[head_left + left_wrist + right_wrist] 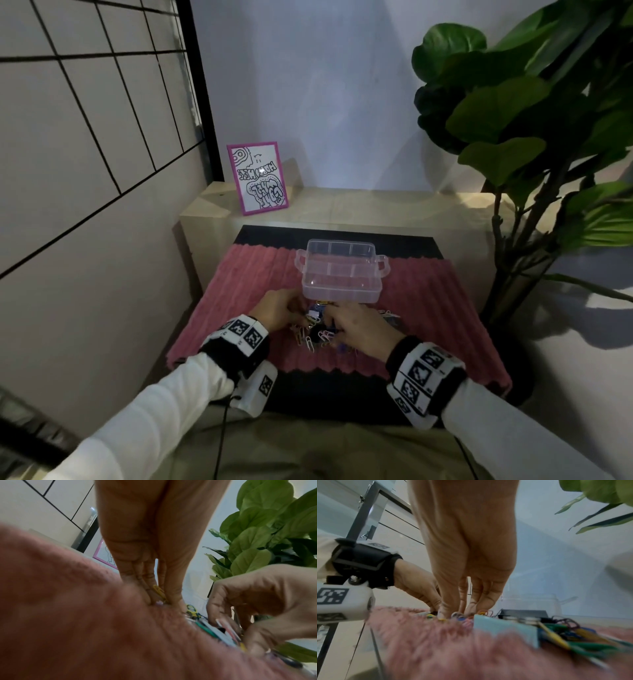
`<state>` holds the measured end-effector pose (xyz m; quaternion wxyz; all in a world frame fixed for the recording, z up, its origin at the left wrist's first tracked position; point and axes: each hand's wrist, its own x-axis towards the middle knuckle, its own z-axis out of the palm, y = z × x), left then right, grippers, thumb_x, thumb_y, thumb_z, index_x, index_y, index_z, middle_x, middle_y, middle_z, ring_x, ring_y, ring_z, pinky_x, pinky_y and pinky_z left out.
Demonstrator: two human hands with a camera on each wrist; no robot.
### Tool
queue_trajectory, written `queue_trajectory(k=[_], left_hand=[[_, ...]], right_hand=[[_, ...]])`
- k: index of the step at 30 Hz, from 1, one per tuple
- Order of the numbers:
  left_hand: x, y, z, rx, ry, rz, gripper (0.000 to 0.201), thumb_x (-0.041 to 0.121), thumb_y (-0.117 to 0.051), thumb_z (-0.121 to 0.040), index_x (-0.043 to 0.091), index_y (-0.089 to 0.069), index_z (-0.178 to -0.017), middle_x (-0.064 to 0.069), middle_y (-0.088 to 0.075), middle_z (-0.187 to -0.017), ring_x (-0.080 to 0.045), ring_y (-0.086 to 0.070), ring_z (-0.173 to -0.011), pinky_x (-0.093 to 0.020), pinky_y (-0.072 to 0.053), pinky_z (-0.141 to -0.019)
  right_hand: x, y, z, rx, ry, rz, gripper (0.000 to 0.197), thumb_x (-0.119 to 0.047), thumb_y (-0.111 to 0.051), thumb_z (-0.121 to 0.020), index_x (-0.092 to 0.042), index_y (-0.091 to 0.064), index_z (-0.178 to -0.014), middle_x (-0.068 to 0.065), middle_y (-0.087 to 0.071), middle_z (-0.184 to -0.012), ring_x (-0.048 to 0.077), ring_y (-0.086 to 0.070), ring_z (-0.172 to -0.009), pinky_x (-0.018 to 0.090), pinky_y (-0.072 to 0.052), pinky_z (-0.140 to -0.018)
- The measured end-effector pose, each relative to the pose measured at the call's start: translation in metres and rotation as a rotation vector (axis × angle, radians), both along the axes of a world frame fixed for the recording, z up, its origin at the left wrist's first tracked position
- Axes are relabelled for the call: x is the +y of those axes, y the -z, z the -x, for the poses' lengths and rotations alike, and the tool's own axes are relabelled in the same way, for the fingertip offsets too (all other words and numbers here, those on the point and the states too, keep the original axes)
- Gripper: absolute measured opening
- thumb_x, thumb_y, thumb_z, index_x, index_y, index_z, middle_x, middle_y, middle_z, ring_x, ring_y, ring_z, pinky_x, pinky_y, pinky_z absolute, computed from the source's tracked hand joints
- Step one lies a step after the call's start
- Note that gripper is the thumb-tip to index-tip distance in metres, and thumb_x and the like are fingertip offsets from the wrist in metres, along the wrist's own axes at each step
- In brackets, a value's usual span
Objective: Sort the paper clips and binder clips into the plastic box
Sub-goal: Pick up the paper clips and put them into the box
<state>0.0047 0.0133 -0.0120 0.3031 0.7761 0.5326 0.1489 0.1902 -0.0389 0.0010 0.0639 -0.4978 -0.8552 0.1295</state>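
A clear plastic box (340, 274) with dividers stands open on a pink fuzzy mat (239, 308). Just in front of it lies a pile of coloured paper clips and binder clips (317, 330). My left hand (297, 317) reaches down at the pile's left side and pinches a yellow paper clip (159, 592) between thumb and fingers. My right hand (330, 324) is on the pile's right side, with thumb and fingertips (444, 612) curled round a few paper clips (459, 615). A light blue binder clip (503, 628) and a black one (523, 613) lie beside it.
The mat lies on a black table (329, 390) against a pale wooden ledge (376, 209) holding a pink-framed picture (258, 178). A large leafy plant (534, 120) rises at the right. A gridded wall (85, 137) is on the left.
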Motion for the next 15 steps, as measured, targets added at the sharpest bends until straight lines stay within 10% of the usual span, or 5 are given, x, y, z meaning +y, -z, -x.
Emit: queue_trajectory(k=[9,15], left_hand=[[0.003,0.0,0.01,-0.16,-0.004,0.075,0.023,0.003,-0.068,-0.077,0.024,-0.063,-0.068,0.013,-0.064,-0.054,0.001,-0.06,-0.047,-0.01,-0.048,-0.05],[0.006,-0.002,0.009,-0.177,-0.003,0.12,0.017,0.005,-0.065,-0.079,0.022,-0.065,-0.079,0.004,-0.068,-0.076,-0.009,-0.066,-0.061,-0.021,-0.057,-0.063]], right_hand=[[0.012,0.003,-0.014,0.23,0.029,0.069,0.006,-0.002,-0.063,-0.079,-0.006,-0.064,-0.084,-0.004,-0.058,-0.077,0.005,-0.051,-0.065,0.006,-0.038,-0.054],[0.019,-0.013,-0.037,0.713,0.275,0.295,0.01,-0.005,-0.069,-0.078,-0.013,-0.065,-0.082,-0.001,-0.067,-0.079,0.006,-0.063,-0.073,0.019,-0.052,-0.074]])
